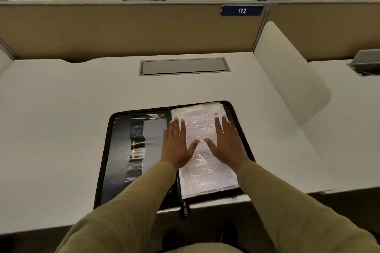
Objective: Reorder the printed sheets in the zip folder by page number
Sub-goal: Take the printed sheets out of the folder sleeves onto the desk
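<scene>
Your left hand [177, 146] lies flat and open, fingers spread, palm down on the inner edge of the sheets [202, 150]; your right hand [227, 144] lies just as flat and open on their outer half, gripping nothing; the two thumbs point toward each other and stop just apart over the middle of the page. The sheets sit directly under both palms as one stack in glossy clear sleeves, printed text showing between your hands and below them; how many sheets the stack holds you cannot tell from here. The stack fills the right half of one black zip folder [121, 150], which lies open on the white worktop [61, 119] at its near edge; the folder's left half shows dark pockets, and one zip pull [185, 207] hangs at the near end of the spine, over the worktop's edge. Two tan sleeves [287, 201] run back toward you. Beyond the folder, one grey cover plate [184, 66] is set in the worktop; on the beige partition [123, 28] behind it, one blue plate [242, 10] reads 112.
</scene>
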